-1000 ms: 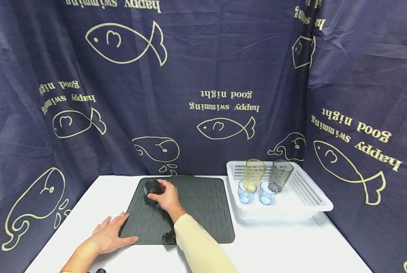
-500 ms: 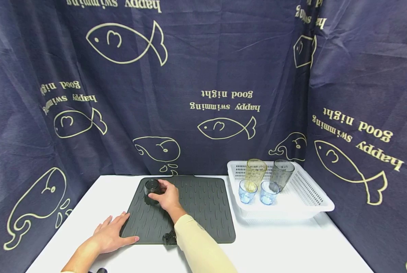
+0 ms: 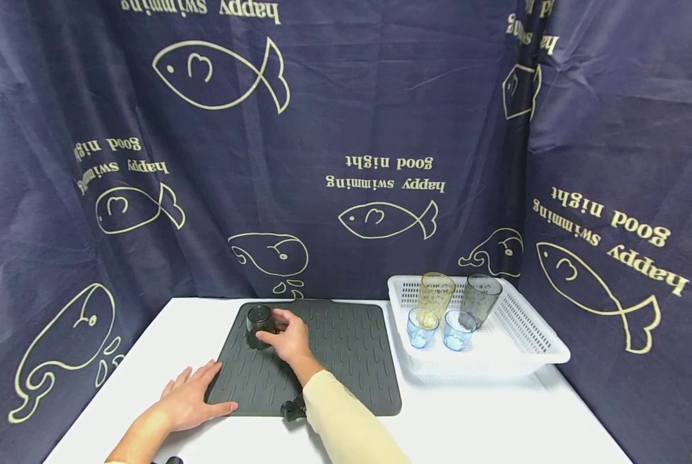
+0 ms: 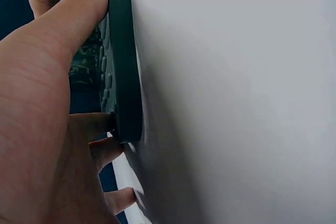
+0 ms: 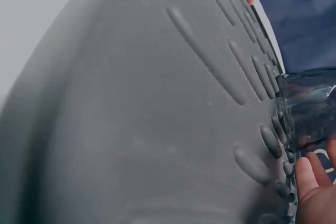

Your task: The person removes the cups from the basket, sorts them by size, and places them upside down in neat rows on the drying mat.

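In the head view, a small dark glass [image 3: 259,322] stands on the left rear part of a grey ribbed mat [image 3: 346,361]. My right hand [image 3: 290,336] is at its right side, thumb overlapping the front and fingers behind. The right wrist view shows the dark glass [image 5: 310,106] on the mat, with the loosely bent fingers [image 5: 307,174] just apart from its side. At the mat's front left corner my left hand [image 3: 186,399] lies spread. In the left wrist view, its thumb [image 4: 86,6] rests on the mat's edge [image 4: 126,66]; other fingertips reach the white table.
On the right sits a white slotted basket [image 3: 531,335]. It holds a tall yellow glass [image 3: 436,293], a tall grey glass [image 3: 480,299] and two small blue glasses, one left [image 3: 421,328] and one right [image 3: 458,332]. A dark patterned curtain [image 3: 299,161] hangs behind the table.
My right hand has shifted slightly right, its thumb and fingers backing away from the dark glass, which stays on the mat. The left hand keeps its place.
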The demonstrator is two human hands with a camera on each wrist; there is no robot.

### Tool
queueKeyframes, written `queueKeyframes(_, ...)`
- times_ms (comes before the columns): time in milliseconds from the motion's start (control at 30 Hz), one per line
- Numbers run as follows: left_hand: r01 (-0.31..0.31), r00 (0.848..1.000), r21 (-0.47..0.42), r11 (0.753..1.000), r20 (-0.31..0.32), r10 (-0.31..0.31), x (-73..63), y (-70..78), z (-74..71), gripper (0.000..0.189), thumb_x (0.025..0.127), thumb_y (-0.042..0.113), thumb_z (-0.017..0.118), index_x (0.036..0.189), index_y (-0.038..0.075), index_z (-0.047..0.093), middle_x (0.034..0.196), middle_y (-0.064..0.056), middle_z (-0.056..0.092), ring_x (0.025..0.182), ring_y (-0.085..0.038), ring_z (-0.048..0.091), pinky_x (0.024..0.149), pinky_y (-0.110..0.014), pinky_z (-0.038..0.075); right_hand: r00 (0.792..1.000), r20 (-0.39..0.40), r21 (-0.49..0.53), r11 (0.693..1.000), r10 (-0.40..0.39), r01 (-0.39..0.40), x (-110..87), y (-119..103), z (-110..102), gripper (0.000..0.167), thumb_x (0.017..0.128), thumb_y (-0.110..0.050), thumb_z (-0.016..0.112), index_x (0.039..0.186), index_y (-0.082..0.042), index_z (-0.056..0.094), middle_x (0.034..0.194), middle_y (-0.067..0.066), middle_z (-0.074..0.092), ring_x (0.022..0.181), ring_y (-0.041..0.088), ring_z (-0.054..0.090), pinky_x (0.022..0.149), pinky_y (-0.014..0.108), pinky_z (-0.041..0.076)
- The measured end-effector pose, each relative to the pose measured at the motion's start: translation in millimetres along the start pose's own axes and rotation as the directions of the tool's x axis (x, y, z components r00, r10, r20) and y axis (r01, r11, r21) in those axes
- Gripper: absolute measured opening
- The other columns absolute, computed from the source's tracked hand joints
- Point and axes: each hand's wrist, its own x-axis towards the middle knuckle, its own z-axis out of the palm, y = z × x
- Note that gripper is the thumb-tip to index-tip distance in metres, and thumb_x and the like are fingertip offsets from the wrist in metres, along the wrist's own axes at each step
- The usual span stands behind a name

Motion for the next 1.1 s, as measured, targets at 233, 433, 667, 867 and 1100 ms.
queueKeyframes(233, -0.012, 1.000, 0.011, 1.000, -0.014, 0.012, -2.3, 2.3, -0.8, 0.104, 0.081, 0.070, 0.071, 0.150, -0.003, 0.044, 0.155, -0.031, 0.041, 0.137, -0.071, 0.029, 0.105, -0.085, 0.025, 1.000, 0.023, 0.097, 0.995, 0.007, -0.009, -8.8, 1.1, -16.6, 0.057, 0.078, -0.014, 0.089, 0.131, -0.006, 0.067, 0.131, 0.019, 0.069, 0.116, 0.037, 0.069, 0.095, 0.034, 0.060)
queueKeyframes(433, -0.008, 1.000, 0.010, 1.000, -0.026, 0.008, -2.5, 1.9, -1.3, 0.107, 0.080, 0.071, 0.072, 0.151, -0.003, 0.043, 0.156, -0.032, 0.039, 0.139, -0.069, 0.029, 0.106, -0.084, 0.024, 0.999, 0.047, 0.184, 0.983, 0.014, -0.022, -23.5, 2.8, -37.7, 0.053, 0.082, -0.012, 0.086, 0.131, -0.007, 0.066, 0.133, 0.019, 0.067, 0.121, 0.039, 0.066, 0.092, 0.031, 0.061)
queueKeyframes(667, -0.005, 1.000, 0.008, 1.000, -0.026, 0.006, -2.0, 0.8, -0.6, 0.108, 0.079, 0.072, 0.072, 0.150, -0.004, 0.043, 0.156, -0.032, 0.039, 0.139, -0.069, 0.029, 0.106, -0.084, 0.024, 0.998, 0.061, 0.279, 0.960, 0.001, -0.018, -42.6, 3.8, -63.4, 0.050, 0.085, -0.008, 0.083, 0.131, -0.005, 0.065, 0.133, 0.019, 0.066, 0.124, 0.043, 0.063, 0.097, 0.031, 0.059)
queueKeyframes(867, 0.003, 1.000, 0.005, 1.000, -0.013, -0.003, -0.6, 0.4, -0.4, 0.109, 0.079, 0.073, 0.071, 0.151, -0.003, 0.042, 0.157, -0.032, 0.038, 0.140, -0.068, 0.028, 0.107, -0.084, 0.023, 0.997, 0.070, 0.327, 0.945, -0.019, -0.005, -57.2, 5.6, -85.1, 0.049, 0.085, -0.007, 0.083, 0.130, -0.002, 0.065, 0.132, 0.019, 0.066, 0.124, 0.043, 0.063, 0.097, 0.026, 0.058)
queueKeyframes(1100, 0.017, 1.000, 0.003, 1.000, 0.001, -0.017, 0.0, -0.7, -0.6, 0.110, 0.078, 0.074, 0.071, 0.152, -0.002, 0.042, 0.158, -0.031, 0.037, 0.142, -0.067, 0.026, 0.108, -0.084, 0.020, 0.996, 0.089, 0.357, 0.934, -0.016, -0.017, -74.5, 6.5, -112.6, 0.052, 0.086, -0.008, 0.083, 0.133, 0.000, 0.062, 0.133, 0.019, 0.065, 0.126, 0.043, 0.062, 0.096, 0.023, 0.058)
